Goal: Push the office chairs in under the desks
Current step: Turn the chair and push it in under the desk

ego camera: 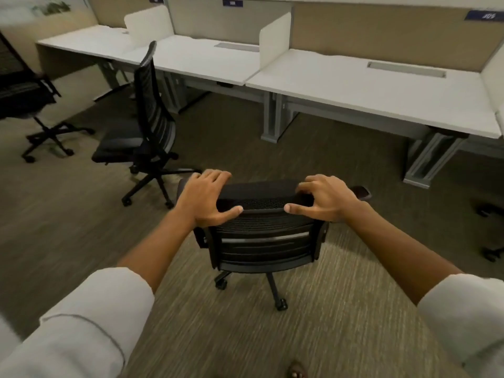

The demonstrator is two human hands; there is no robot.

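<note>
In the head view, we are gripping the black mesh chair (pixel 263 230) at the frame's centre: our left hand (pixel 204 199) is lying over the top edge of its backrest, fingers draped forward and thumb spread beneath, while our right hand (pixel 324 197) is clawing the same edge, fingers curled. The chair is standing on carpet (pixel 341 309), well apart from the white desk (pixel 368 91) at upper right.

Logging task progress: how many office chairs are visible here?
3 clearly: a black mesh-backed office chair under both hands, a tall black chair left of centre, another black chair at the left edge. Castors at the right edge suggest a fourth, mostly hidden.
</note>
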